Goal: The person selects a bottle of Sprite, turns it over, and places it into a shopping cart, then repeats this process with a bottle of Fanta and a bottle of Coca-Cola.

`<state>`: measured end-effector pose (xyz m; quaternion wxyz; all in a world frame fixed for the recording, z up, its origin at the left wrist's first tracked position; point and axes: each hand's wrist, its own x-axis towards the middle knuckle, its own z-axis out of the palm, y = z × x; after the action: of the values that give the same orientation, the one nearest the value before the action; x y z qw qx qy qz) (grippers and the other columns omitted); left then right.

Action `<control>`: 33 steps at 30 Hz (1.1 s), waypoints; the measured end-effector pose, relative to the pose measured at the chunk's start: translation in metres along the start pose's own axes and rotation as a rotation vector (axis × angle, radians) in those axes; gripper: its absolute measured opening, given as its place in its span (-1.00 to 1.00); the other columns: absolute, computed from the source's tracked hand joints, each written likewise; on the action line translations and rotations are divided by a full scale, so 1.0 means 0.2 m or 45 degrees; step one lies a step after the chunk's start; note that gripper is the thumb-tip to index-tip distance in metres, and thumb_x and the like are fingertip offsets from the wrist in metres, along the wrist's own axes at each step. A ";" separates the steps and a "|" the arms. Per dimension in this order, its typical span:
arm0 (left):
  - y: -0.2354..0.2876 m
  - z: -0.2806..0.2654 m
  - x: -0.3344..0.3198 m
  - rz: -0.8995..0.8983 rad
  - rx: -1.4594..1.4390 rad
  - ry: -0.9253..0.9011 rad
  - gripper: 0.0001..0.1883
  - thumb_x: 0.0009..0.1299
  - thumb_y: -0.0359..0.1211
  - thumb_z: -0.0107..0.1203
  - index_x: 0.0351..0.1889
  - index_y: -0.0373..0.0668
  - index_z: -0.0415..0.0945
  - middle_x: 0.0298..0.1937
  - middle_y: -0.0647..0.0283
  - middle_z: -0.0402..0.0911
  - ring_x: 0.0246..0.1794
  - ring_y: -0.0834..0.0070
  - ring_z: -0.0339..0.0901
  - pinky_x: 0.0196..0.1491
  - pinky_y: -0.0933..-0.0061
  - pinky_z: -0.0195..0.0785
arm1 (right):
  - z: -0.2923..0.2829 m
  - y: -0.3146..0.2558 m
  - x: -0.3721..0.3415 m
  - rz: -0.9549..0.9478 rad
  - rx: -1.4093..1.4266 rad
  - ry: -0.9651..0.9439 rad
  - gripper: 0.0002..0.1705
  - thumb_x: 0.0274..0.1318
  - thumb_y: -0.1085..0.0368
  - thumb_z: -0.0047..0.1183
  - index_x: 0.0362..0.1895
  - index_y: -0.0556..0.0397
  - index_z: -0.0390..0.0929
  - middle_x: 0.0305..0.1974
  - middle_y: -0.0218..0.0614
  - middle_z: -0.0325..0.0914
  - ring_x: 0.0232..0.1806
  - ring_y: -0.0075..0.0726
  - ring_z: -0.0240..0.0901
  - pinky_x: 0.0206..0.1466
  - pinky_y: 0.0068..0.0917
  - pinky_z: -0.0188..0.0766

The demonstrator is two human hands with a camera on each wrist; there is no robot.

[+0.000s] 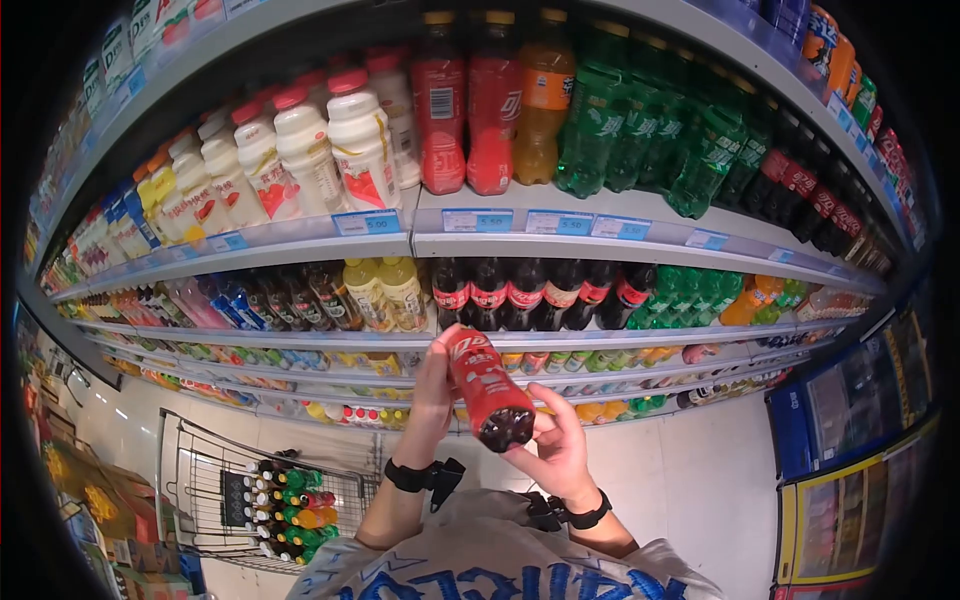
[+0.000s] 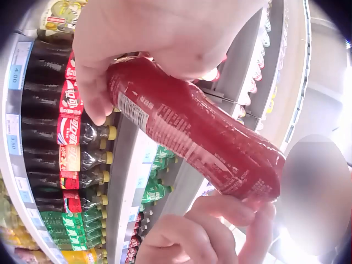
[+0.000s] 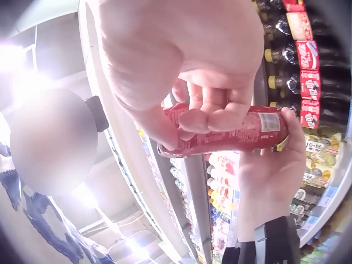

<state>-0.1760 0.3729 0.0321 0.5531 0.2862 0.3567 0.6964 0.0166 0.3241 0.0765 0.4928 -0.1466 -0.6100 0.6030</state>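
A red-wrapped cola bottle (image 1: 482, 372) is held aslant in front of the shelves, its dark base toward the person and its cap end toward the shelf. My left hand (image 1: 432, 388) grips it around the neck end; in the left wrist view those fingers curl over the cap, hiding it. At the base end, my right hand (image 1: 562, 450) holds the bottle between thumb and fingers, as the right wrist view shows. A white barcode on the red wrapper (image 2: 190, 132) shows in both wrist views. Two similar red bottles (image 1: 490, 120) stand on the shelf above.
Dark cola bottles (image 1: 510, 293) line the shelf just beyond the hands. White red-capped bottles (image 1: 362, 150) and green bottles (image 1: 597, 120) fill the upper shelf (image 1: 470, 220). At lower left stands a wire shopping cart (image 1: 190, 480) with several bottles inside. Cabinets (image 1: 850, 400) stand at the right.
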 end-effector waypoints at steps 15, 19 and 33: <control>-0.19 0.04 -0.24 -0.255 0.246 -0.039 -0.29 0.57 0.18 -0.38 0.32 -0.24 0.32 0.03 0.16 0.62 -0.08 0.45 0.62 -0.06 0.41 0.53 | -0.16 -0.03 -0.05 0.146 -0.009 0.118 0.01 -0.15 0.76 0.17 0.42 0.09 0.03 -0.24 -0.13 0.68 -0.39 -0.42 0.62 -0.52 -0.65 0.41; -0.16 0.03 -0.36 -0.234 0.253 0.188 -0.29 0.57 0.18 -0.36 0.41 -0.20 0.22 -0.02 0.17 0.64 -0.19 0.45 0.66 -0.18 0.39 0.58 | -0.21 0.00 -0.08 0.276 0.128 0.027 -0.01 -0.09 0.75 0.15 0.45 0.12 0.02 -0.13 -0.12 0.66 -0.23 -0.41 0.61 -0.30 -0.59 0.46; 0.10 -0.20 -0.92 0.332 0.263 0.667 -0.36 0.59 0.04 -0.27 0.50 -0.13 0.06 0.26 0.13 0.44 0.01 0.46 0.58 -0.14 0.42 0.59 | -0.06 0.25 -0.22 0.501 0.369 -0.413 0.06 0.06 -0.14 0.28 0.44 0.18 0.04 0.08 -0.04 0.48 -0.35 -0.34 0.53 -0.28 -0.44 0.52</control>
<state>-0.1781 0.1842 0.0255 0.3162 0.1951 0.5163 0.7716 0.0256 0.3087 0.0123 0.2780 -0.0918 -0.5480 0.7835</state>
